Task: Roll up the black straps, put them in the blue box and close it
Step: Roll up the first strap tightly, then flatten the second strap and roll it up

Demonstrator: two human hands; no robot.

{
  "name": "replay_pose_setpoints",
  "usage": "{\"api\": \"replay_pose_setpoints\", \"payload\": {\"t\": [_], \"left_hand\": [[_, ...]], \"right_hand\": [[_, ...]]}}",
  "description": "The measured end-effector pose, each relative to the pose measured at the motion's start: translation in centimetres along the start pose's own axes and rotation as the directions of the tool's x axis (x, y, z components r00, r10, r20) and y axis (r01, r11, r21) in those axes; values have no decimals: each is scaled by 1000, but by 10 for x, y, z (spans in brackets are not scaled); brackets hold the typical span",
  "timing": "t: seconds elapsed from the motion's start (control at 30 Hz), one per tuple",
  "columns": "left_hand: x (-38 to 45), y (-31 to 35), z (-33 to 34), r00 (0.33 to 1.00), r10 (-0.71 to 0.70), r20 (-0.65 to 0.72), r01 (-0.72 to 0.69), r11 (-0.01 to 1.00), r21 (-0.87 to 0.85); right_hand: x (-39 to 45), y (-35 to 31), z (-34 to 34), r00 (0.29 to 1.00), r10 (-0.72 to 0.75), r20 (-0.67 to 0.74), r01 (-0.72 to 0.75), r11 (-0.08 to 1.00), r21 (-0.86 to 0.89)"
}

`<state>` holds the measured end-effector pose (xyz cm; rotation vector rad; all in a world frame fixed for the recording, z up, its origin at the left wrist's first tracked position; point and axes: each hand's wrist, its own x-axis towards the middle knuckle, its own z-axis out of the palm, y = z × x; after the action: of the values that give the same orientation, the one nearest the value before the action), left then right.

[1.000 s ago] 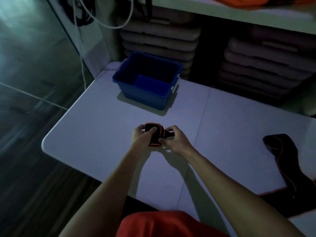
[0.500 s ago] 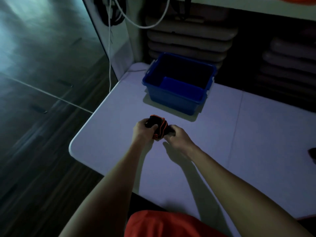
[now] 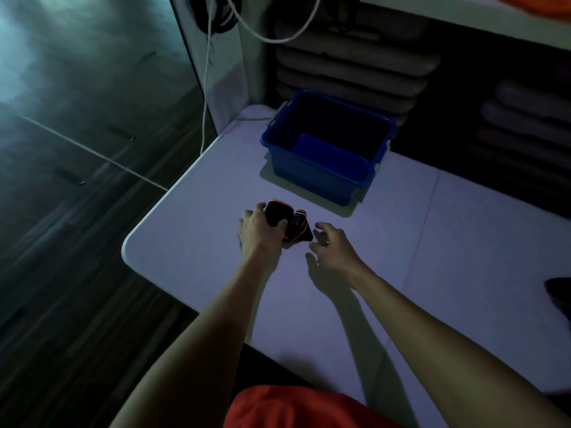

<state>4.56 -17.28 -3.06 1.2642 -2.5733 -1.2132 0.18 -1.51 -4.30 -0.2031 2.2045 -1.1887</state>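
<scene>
A rolled black strap with orange edging (image 3: pixel 293 222) sits on the white table (image 3: pixel 432 257), just in front of the open blue box (image 3: pixel 312 173). My left hand (image 3: pixel 258 230) grips the roll from the left, thumb over its near side. My right hand (image 3: pixel 332 245) hovers just right of the roll with fingers spread and loosely bent, holding nothing. The blue box stands lidless at the table's far side, and it looks empty inside. A dark piece of another strap (image 3: pixel 559 291) shows at the right edge of the view.
The table's rounded left corner (image 3: pixel 129 245) lies near my left hand, with dark floor beyond. A white cable (image 3: pixel 205 97) hangs down behind the table. Stacked grey pads (image 3: pixel 355 66) fill the shelf behind the box.
My right hand has let go of the rolled strap and drawn back to the right. My left hand keeps hold of it. The view has shifted left.
</scene>
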Motion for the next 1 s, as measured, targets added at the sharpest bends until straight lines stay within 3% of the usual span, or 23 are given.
{"api": "replay_pose_setpoints", "payload": {"t": [0.1, 0.23, 0.4, 0.57, 0.7, 0.8, 0.9, 1.0], "left_hand": [[-19, 16, 3, 987, 118, -106, -112, 992, 67], [-51, 52, 21, 939, 320, -124, -318, 947, 34], [-100, 103, 80, 844, 534, 45, -526, 842, -120], [-155, 147, 148, 670, 677, 303, -672, 728, -140], [-192, 175, 199, 526, 685, 505, -733, 666, -140], [-213, 193, 235, 459, 564, 686, -729, 681, -73], [-226, 207, 265, 407, 421, 811, -728, 686, 10], [-239, 218, 285, 369, 356, 858, -726, 688, 26]], "right_hand": [[-10, 7, -15, 1000, 5, -19, -4, 998, 61], [-38, 22, -56, 992, -47, -118, 47, 999, 2], [-94, 61, -128, 944, -73, -322, 90, 995, 36], [-155, 124, -204, 839, -52, -542, -16, 993, -121], [-202, 187, -245, 676, -14, -737, -162, 973, -167], [-230, 224, -266, 581, 133, -803, -422, 893, -157], [-244, 254, -281, 583, 366, -725, -633, 764, -123], [-247, 276, -290, 613, 402, -680, -664, 728, -169]]}}
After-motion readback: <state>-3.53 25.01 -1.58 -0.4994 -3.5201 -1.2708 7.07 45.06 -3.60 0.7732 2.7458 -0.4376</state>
